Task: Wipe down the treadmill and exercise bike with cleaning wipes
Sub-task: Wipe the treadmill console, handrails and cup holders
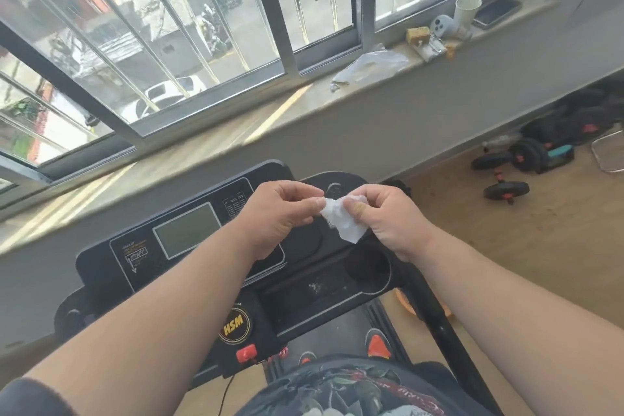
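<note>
Standing on the treadmill belt, just behind the treadmill console [189, 267]. Above the console's right half, both hands raised and meeting: left hand [280, 213] pinching one edge of the crumpled white cleaning wipe [341, 221] between thumb and fingertips, right hand [388, 216] pinching the other side, fingers curled close, a loose corner hanging down between them. Likely light, limp and damp, no stiffness at all; prone to bunching and tearing if tugged hard, so best taken by opposite edges and eased open flat, then backed with the fingers for pressing. Below the wipe, crumbs or dust specks in the console's shallow tray [314, 290], a round cup holder [368, 268] beside it. Left of the hands, the grey display [187, 230]. Beyond the console, a window sill [236, 132] carrying a plastic bag [368, 67], a paper cup [467, 12] and a phone [496, 12]. Right of the console on the floor, dumbbells [506, 179]. No exercise bike clearly seen.
</note>
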